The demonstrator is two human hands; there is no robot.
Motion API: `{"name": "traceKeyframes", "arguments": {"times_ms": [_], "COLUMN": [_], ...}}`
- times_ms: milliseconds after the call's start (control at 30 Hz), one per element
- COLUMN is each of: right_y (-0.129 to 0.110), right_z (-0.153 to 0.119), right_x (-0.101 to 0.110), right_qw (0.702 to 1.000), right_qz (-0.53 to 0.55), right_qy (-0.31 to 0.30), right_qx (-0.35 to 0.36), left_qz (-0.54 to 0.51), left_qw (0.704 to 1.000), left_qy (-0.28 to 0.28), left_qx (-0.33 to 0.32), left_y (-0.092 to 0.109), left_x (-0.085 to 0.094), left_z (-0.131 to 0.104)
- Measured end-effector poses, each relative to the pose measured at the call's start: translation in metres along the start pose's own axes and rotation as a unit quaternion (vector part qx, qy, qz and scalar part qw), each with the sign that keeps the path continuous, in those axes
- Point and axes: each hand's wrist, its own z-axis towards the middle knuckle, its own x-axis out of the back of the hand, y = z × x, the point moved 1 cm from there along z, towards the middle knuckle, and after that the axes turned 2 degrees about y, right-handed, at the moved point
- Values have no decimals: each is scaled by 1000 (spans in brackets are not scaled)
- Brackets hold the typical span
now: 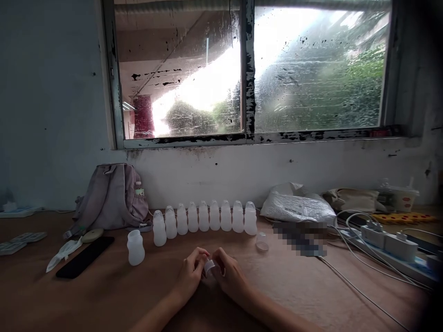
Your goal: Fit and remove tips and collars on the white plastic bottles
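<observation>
Left hand (189,273), right hand (231,273): fingers pinching 1 white ring (209,266) between them; 9 capped bottles (204,220) beyond fingertips.

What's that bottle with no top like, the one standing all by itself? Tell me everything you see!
The bottle is cloudy white and looks like plastic. It has a wide bare neck, rounded shoulders, a pinched-in waist and a rounded lower half. It stands upright on the brown table, left of the row of capped bottles. Only the table touches it.
</observation>
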Motion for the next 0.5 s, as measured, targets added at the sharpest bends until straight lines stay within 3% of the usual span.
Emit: {"name": "traceKeyframes", "arguments": {"times_ms": [100,300,500], "right_y": [3,2,7], "right_z": [4,9,8], "right_x": [1,7,4], "right_qw": [998,996,994], "right_qz": [5,34,40], "right_qy": [32,27,28], "right_qx": [-45,-80,-96], "left_qz": [8,-16,-25], "left_qw": [1000,999,997], "left_qy": [21,-41,-70], "left_qx": [1,3,12], "left_y": [4,5,-2], "left_x": [1,0,-6], "left_z": [-1,-3,-5]}}
